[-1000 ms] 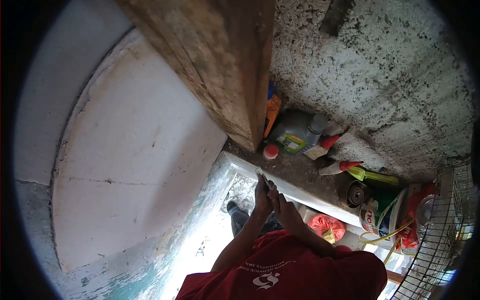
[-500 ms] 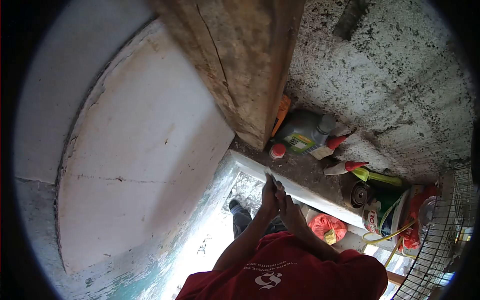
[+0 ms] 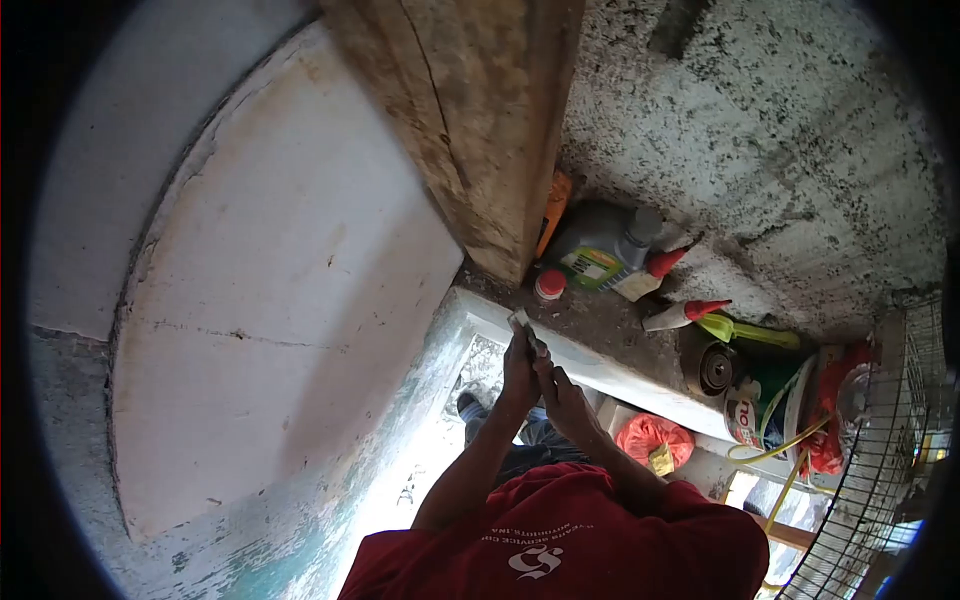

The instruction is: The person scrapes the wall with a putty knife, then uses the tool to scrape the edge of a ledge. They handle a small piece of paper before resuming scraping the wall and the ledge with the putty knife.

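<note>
My left hand (image 3: 519, 368) is closed around a small, flat, pale thing (image 3: 518, 321) that sticks out beyond the fingertips; its kind is too small to make out. Against it, on the right, my right hand (image 3: 568, 402) has its fingers bent in and pressed together, touching the left hand or the same thing. What lies between the right fingers is hidden. Both hands are in front of the ledge (image 3: 590, 318). Closest on the ledge is a red-capped container (image 3: 550, 284), beside a grey jug (image 3: 595, 250) with a green label.
Two red-tipped nozzle bottles (image 3: 672, 316), a yellow-green tool (image 3: 750, 330), a brown roll (image 3: 708, 368) and a green tub (image 3: 770, 410) line the ledge. Below hangs a red plastic bag (image 3: 654, 440). A wooden post (image 3: 470, 120) stands ahead, a wire rack (image 3: 870, 480) at the right.
Both hands have moved slightly left together, and more of the pale thing shows past the left fingertips. The view has shifted a little.
</note>
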Available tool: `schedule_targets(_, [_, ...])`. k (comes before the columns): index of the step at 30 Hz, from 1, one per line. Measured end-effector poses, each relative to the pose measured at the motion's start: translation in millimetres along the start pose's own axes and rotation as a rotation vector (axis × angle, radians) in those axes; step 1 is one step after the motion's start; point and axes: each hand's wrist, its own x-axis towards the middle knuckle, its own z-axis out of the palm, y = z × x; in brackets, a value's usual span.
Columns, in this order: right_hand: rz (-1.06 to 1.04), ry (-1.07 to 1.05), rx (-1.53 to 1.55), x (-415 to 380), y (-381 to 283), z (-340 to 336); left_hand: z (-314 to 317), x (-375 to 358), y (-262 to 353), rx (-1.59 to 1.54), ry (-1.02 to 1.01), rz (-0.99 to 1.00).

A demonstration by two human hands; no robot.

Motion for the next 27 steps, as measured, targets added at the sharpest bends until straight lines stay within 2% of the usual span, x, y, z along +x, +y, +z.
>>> schedule_targets(2, [0.028,0.006,-0.006,-8,15,4,-3,-2,-14,0.002,0.069,-0.056])
schedule_targets(3, [-0.025,0.044,-0.018,-12,26,5,10,-5,-22,0.004,0.157,-0.08])
schedule_targets(4, [-0.078,0.08,-0.03,-17,39,7,18,-11,-26,0.06,0.155,-0.072])
schedule_targets(6, [-0.177,0.129,-0.078,-19,41,8,10,-11,-27,-0.022,0.024,-0.11])
schedule_targets(9, [-0.303,0.166,-0.134,-19,42,13,6,-12,-21,-0.008,-0.001,-0.075])
schedule_targets(11, [-0.391,0.195,-0.099,-15,44,15,20,-15,-17,-0.027,0.075,-0.057])
schedule_targets(14, [0.021,0.002,0.138,-16,27,-10,29,-12,-17,-0.011,0.108,-0.01])
schedule_targets(16, [0.051,-0.032,0.16,-9,1,-21,33,-6,-15,-0.001,0.166,0.049])
schedule_targets(18, [0.166,-0.156,0.147,3,-29,-28,31,2,4,0.04,0.178,0.189])
schedule_targets(20, [-0.014,-0.125,0.331,14,-18,-11,35,-1,28,0.005,0.126,0.161])
schedule_targets(21, [0.084,-0.188,0.404,7,-19,-13,29,-2,29,0.04,0.075,0.135])
schedule_targets(23, [0.277,-0.254,0.555,-7,-21,-19,35,-11,12,0.161,0.199,0.106])
schedule_targets(24, [0.297,-0.289,0.64,-13,-14,-23,39,-16,1,0.215,0.261,0.093])
schedule_targets(27, [0.327,-0.415,0.832,-18,-1,-34,43,-20,-7,0.246,0.245,0.128])
